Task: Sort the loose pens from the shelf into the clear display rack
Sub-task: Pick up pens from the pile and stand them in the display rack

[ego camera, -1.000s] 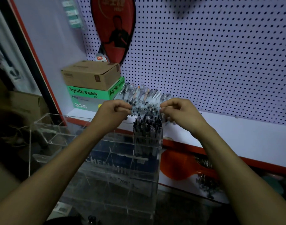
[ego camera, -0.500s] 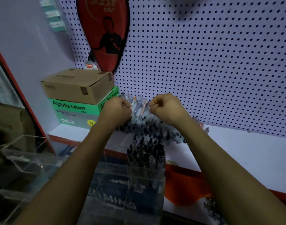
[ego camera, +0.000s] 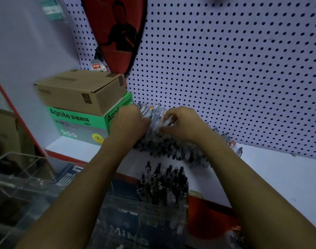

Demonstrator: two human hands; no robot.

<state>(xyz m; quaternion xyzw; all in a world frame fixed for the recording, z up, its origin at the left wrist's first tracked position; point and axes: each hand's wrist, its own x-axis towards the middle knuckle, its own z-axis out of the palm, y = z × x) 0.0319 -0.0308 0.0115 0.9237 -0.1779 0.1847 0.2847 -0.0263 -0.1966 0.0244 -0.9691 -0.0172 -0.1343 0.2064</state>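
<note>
Pens are heaped loose on the white shelf, against the foot of the pegboard, and both hands are sunk into the back of the heap. The left hand is curled, knuckles up, with its fingertips hidden among the pens; whether any pen is actually gripped cannot be told. The right hand is bent over the heap just beside the left, and 1 or 2 clear-barrelled pens are pinched between its fingers and thumb, though blur hides the exact count. The rest of the heap is spread out under the right wrist and beyond it to the right.

Directly below the hands, between the 2 forearms, the clear display rack is seen, with 1 compartment already packed with upright dark-capped pens. More clear compartments are seen outside the left forearm.

Just left of the left hand, touching or nearly touching it, a green box marked "Agnite" is set on the shelf, and a brown cardboard box is stacked on top of it; the heap is hemmed in on that side by the 2 boxes. Above the hands, a red racket cover is hung on the pegboard. An orange shape is seen below the shelf edge, under the right forearm.
</note>
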